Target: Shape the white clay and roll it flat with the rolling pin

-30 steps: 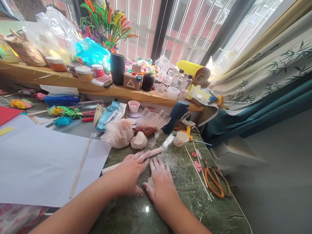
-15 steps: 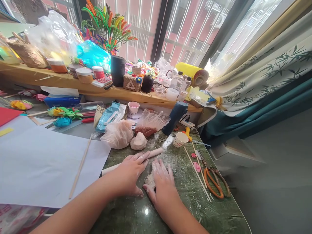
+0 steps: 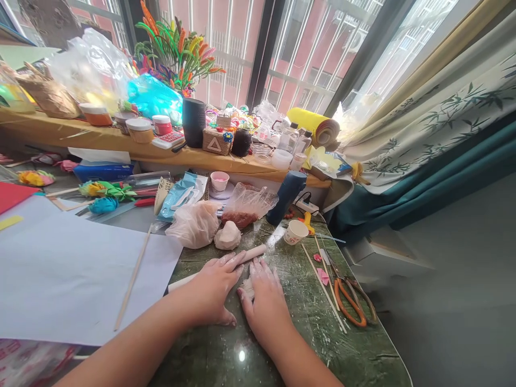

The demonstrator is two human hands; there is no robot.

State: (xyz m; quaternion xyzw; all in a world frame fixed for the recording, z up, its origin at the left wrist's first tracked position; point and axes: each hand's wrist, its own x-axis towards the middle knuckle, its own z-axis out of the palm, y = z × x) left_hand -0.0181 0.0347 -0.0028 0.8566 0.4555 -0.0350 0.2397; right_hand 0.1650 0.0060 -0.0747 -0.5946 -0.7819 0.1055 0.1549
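My left hand (image 3: 213,287) lies across a white rolling pin (image 3: 256,253), fingers stretched over it and thumb out to the side on the table. Powdery white smears mark both hands. Beside it, my right hand (image 3: 264,298) is laid flat, fingers extended, over a small off-white piece of clay or dough (image 3: 247,289) that shows only along its left edge. The right fingertips reach close to the pin. A larger off-white lump (image 3: 227,236) sits just beyond the pin, next to a crumpled translucent plastic bag (image 3: 194,226).
White paper (image 3: 80,269) with a wooden stick (image 3: 133,277) covers the left side. At right are a paper cup (image 3: 295,232), thin sticks, and orange-handled scissors (image 3: 350,303). A dark blue cylinder (image 3: 286,198) and a bag of reddish-brown material (image 3: 242,215) stand behind.
My right hand has shifted slightly forward and left over the clay piece, its fingers closer together. My left hand stays on the rolling pin. The view has tilted a little.
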